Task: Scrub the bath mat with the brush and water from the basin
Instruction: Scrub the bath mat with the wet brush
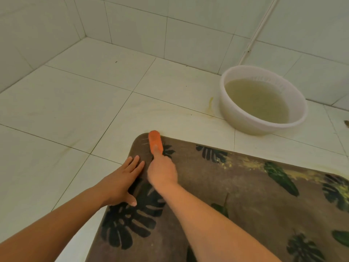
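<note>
The bath mat [236, 201], brown with dark leaf prints, is lying flat on the white tiled floor [79, 103] and filling the near right of the scene. Its far left corner is rounded. A yellowish stained patch is showing along the mat's far edge, toward the right.

The right hand [162, 172] is closing around the handle of the orange brush [155, 141], with the thumb lying along the top of the brush back. The brush is pressing down on the mat at the far left corner, its tip reaching the mat's edge. A few pale bristles are sticking out on its left side.

The left hand [122, 183] is lying open and flat, palm down, fingers spread, on the left edge of the mat just beside the right hand, and is gripping nothing.

The white basin [232, 112] is standing on the floor at the far right, apart from the mat and near the tiled wall [143, 25]. It is holding cloudy, yellowish water [258, 101]. A yellowish trail is marking the floor tiles just left of the basin.
</note>
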